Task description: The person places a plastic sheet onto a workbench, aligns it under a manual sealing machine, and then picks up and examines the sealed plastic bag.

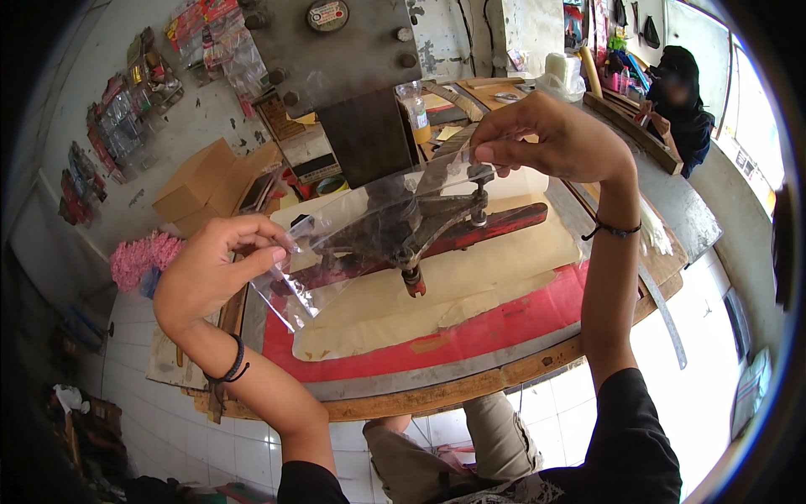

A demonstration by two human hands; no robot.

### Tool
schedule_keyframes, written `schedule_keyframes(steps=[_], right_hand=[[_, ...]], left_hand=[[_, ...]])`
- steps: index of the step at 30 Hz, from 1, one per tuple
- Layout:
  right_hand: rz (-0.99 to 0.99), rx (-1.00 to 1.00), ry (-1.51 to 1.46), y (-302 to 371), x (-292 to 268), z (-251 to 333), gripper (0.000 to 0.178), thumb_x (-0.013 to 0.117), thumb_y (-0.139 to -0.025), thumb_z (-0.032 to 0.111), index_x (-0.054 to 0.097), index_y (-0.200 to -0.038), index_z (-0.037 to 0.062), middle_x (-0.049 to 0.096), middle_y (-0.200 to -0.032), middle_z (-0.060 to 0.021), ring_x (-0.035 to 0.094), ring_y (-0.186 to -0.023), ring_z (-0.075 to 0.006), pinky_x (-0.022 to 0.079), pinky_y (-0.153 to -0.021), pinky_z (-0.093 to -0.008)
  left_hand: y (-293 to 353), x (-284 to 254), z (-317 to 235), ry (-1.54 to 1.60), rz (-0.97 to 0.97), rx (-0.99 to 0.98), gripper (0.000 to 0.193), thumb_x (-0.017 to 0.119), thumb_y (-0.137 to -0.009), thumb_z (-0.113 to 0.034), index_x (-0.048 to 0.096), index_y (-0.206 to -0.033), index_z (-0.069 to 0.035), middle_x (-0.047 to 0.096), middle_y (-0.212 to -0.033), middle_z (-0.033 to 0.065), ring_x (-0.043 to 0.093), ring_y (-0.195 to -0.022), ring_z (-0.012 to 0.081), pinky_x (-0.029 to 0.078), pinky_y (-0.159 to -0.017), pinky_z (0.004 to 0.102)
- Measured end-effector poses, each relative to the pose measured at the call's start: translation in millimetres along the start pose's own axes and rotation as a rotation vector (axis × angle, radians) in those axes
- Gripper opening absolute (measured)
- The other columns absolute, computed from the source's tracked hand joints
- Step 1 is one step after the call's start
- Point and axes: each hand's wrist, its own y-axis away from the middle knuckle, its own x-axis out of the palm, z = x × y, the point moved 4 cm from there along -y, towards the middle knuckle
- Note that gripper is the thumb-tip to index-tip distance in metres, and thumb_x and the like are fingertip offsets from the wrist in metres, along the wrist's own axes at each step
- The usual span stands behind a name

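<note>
A clear plastic bag (pixel 369 223) is stretched between my two hands, above a press. My left hand (pixel 220 260) pinches its lower left corner. My right hand (pixel 550 139) pinches its upper right edge, higher and farther away. Through the bag shows a dark metal frame with a bolt (pixel 420 235) on a red bar (pixel 495 227). Below lies a tan sheet (pixel 470 286) over a red mat (pixel 504 323). The grey metal press head (pixel 353 76) hangs just behind the bag.
The wooden bench edge (pixel 453 391) runs along the front. Cardboard boxes (pixel 201 185) and a pink fluffy bundle (pixel 138 256) sit at left. Packets hang on the left wall (pixel 126 109). A person in dark clothes (pixel 684 101) is at the far right. A bottle (pixel 414 109) stands behind the press.
</note>
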Motion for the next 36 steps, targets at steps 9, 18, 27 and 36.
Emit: schedule_keyframes(steps=[9,18,27,36], right_hand=[[-0.045,0.044,0.040,0.8,-5.0,-11.8,0.022,0.066,-0.094,0.017,0.069,-0.103,-0.0026,0.069,-0.085,-0.0063,0.064,-0.072,-0.0128,0.054,-0.071,-0.0286],[-0.078,-0.021,0.108,1.1,-5.7,-3.5,0.023,0.067,-0.094,0.019,0.069,-0.102,-0.0029,0.068,-0.084,-0.0065,0.064,-0.075,-0.0130,0.054,-0.073,-0.0285],[-0.117,-0.052,0.099,-0.6,-4.3,-0.4,0.024,0.067,-0.094,0.018,0.068,-0.101,-0.0041,0.068,-0.086,-0.0066,0.064,-0.077,-0.0121,0.053,-0.078,-0.0299],[-0.257,0.051,0.417,6.4,-1.1,-15.4,0.031,0.073,-0.089,0.030,0.071,-0.106,0.0040,0.071,-0.095,-0.0062,0.064,-0.089,-0.0147,0.048,-0.089,-0.0321]], left_hand=[[8.5,-3.6,-2.6,0.036,-0.026,0.029,0.016,0.060,-0.092,-0.006,0.065,-0.104,0.003,0.069,-0.092,0.0042,0.060,-0.082,0.0086,0.048,-0.078,0.0247],[7.7,-2.1,-2.2,0.023,-0.001,-0.027,0.014,0.060,-0.092,-0.007,0.065,-0.101,0.003,0.068,-0.089,0.0045,0.060,-0.081,0.0081,0.046,-0.076,0.0236],[13.6,-6.7,2.7,0.016,-0.055,-0.027,0.015,0.061,-0.092,-0.008,0.064,-0.101,0.004,0.069,-0.086,0.0049,0.062,-0.080,0.0086,0.046,-0.076,0.0237],[6.0,0.1,-15.1,-0.031,-0.088,0.124,0.017,0.059,-0.094,-0.009,0.063,-0.101,0.005,0.070,-0.085,0.0083,0.063,-0.080,0.0108,0.048,-0.080,0.0265]])
